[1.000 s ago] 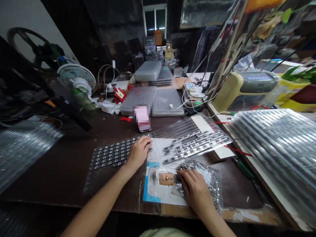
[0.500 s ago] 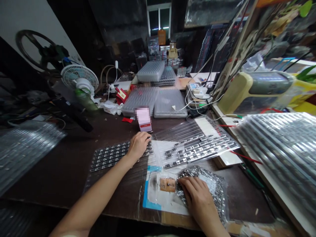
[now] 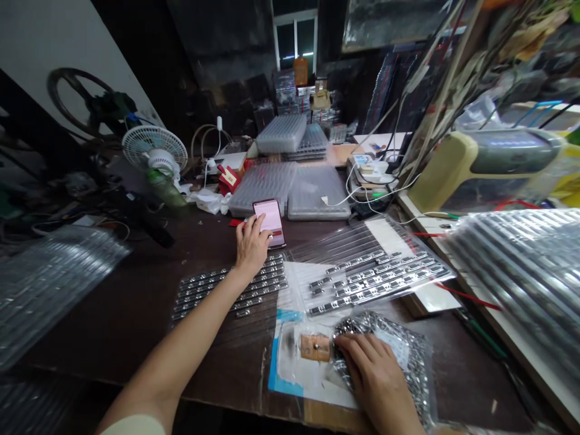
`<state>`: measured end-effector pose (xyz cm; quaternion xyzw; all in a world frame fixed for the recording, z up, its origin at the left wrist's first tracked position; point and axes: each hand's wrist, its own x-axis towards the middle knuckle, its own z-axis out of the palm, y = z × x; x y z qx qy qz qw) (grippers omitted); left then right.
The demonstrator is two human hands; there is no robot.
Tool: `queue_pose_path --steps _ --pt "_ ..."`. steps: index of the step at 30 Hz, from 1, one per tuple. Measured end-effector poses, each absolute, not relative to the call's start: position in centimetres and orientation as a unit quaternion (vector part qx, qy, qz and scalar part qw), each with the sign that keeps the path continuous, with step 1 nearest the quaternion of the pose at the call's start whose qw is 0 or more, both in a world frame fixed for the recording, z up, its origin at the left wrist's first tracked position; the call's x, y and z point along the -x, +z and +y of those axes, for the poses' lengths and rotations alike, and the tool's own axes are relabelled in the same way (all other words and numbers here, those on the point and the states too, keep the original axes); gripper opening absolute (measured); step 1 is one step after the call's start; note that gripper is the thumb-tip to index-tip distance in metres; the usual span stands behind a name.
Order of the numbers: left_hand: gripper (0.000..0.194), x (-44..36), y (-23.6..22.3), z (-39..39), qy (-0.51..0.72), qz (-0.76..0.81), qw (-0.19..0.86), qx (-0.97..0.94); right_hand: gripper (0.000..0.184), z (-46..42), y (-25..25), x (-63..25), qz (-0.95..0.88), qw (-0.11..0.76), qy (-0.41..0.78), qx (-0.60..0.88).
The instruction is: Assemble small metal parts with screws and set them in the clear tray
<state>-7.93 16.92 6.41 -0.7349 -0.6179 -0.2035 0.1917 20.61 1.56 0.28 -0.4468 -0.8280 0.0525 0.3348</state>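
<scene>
My left hand (image 3: 252,244) reaches over a phone (image 3: 274,220) propped upright on the dark table. Its fingers are apart, with the fingertips at the lit pinkish screen. Below it lies a clear ribbed tray (image 3: 208,290) with rows of small black-and-silver metal parts. My right hand (image 3: 374,365) rests on a clear plastic bag of small shiny metal parts (image 3: 414,368). Its fingers are curled and pressed together at the bag's left side; whatever is between them is hidden. Just left of these fingertips is a small orange-brown block (image 3: 316,347) with a dark spot on top.
A second ribbed tray (image 3: 385,272) with metal parts lies right of centre. Closed clear cases (image 3: 317,193) stand behind the phone. A fan (image 3: 156,151) is at the left. Stacked ribbed trays (image 3: 521,272) fill the right, near a yellowish machine (image 3: 489,163) and loose cables.
My left hand has moved up from the left tray's parts to the phone, its fingers spreading. My right hand stays at the bag. The view has shifted slightly.
</scene>
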Motion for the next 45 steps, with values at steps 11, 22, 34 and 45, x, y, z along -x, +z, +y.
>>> queue_pose_path --steps 11,22,34,45 --pt "0.011 7.8 6.7 13.9 -0.206 -0.603 0.153 0.755 0.024 1.7 0.3 -20.8 -0.837 0.328 0.03 0.438" --pt "0.01 7.2 5.3 13.3 -0.201 -0.604 0.106 0.764 0.021 1.6 -0.5 -21.3 -0.844 0.284 0.079 0.447" --pt "0.011 6.7 4.5 14.7 -0.195 -0.583 0.102 0.782 0.023 1.6 -0.1 -21.1 -0.842 0.287 0.066 0.451" --pt "0.012 6.0 4.6 16.0 -0.196 -0.582 0.114 0.781 0.022 1.6 -0.2 -21.2 -0.84 0.295 0.067 0.45"
